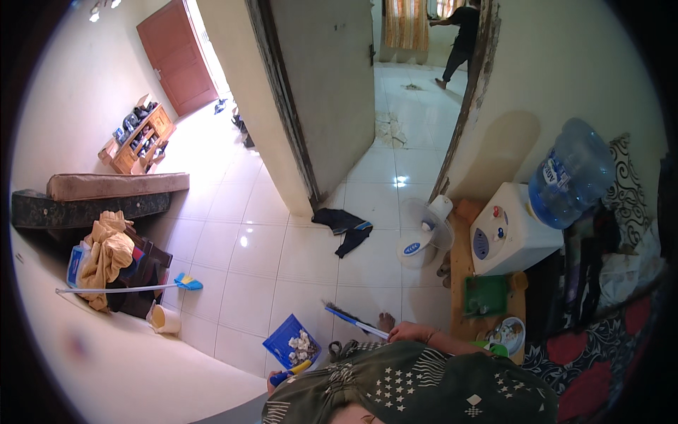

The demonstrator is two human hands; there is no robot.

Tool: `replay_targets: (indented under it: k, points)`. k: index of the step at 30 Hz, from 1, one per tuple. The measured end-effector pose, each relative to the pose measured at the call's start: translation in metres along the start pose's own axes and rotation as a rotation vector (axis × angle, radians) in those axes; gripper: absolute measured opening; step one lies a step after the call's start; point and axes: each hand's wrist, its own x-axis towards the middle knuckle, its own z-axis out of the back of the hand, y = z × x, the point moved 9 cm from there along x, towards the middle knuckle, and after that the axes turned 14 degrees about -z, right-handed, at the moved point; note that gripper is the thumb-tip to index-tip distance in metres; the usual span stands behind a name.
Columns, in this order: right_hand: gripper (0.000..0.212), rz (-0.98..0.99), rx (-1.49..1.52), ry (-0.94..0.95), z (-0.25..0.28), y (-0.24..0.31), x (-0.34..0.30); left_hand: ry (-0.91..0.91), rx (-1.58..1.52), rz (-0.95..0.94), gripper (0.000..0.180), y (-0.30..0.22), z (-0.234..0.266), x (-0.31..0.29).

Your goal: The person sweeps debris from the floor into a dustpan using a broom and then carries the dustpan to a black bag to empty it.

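Note:
My right hand (409, 332) is closed around the handle of a broom (357, 323). The broom's blue head with dark bristles points left, low over the white floor tiles. My left hand (271, 382), mostly hidden at the lower edge, grips the blue and yellow handle of a dustpan (280, 344). Crumpled whitish scraps and bits of dirt (302, 348) lie in the blue pan. The bristles are apart from the pan, to its upper right. Part of my bare foot (386, 321) shows beside the broom.
A dark garment (344, 227) lies by the doorway; a standing fan (426, 237) and a water dispenser (515, 230) are at right. Left are a mop (120, 290), a fallen bucket (167, 319) and leaning mattresses (116, 186). Another person (462, 35) is in the far room.

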Motion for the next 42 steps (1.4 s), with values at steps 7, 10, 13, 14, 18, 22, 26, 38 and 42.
replay_targets:
  k: [7, 10, 13, 14, 18, 22, 26, 38, 42]
  points:
    - [0.028, -0.026, -0.038, 0.005, -0.006, 0.002, 0.002, -0.011, 0.065, -0.04, 0.032, 0.001, 0.005, -0.006]
    - [0.028, -0.027, -0.106, -0.022, -0.003, 0.001, 0.004, -0.017, 0.096, -0.062, 0.032, 0.006, 0.004, -0.007]
    - [0.029, 0.001, -0.148, 0.004, -0.004, -0.009, 0.01, -0.028, 0.135, -0.096, 0.032, 0.015, 0.007, -0.009]
    - [0.031, 0.037, -0.157, 0.004, -0.005, -0.009, 0.009, -0.029, 0.151, -0.112, 0.033, 0.017, 0.007, -0.008]
    - [0.031, 0.056, -0.069, 0.09, -0.004, -0.018, -0.002, -0.046, 0.219, -0.202, 0.033, 0.031, 0.015, -0.008]
    - [0.029, 0.103, -0.013, 0.116, 0.006, -0.026, -0.032, -0.044, 0.423, -0.396, 0.033, 0.039, 0.014, -0.012]
    - [0.028, 0.121, 0.051, 0.179, 0.011, -0.045, -0.051, -0.09, 0.098, -0.26, 0.034, 0.064, 0.025, -0.011]
    - [0.028, 0.088, 0.15, 0.161, 0.033, -0.086, -0.072, -0.002, 0.056, -0.143, 0.032, 0.107, -0.042, 0.004]
    - [0.028, 0.005, 0.201, 0.116, 0.035, -0.083, -0.065, 0.139, -0.001, 0.033, 0.03, 0.104, -0.051, 0.017]
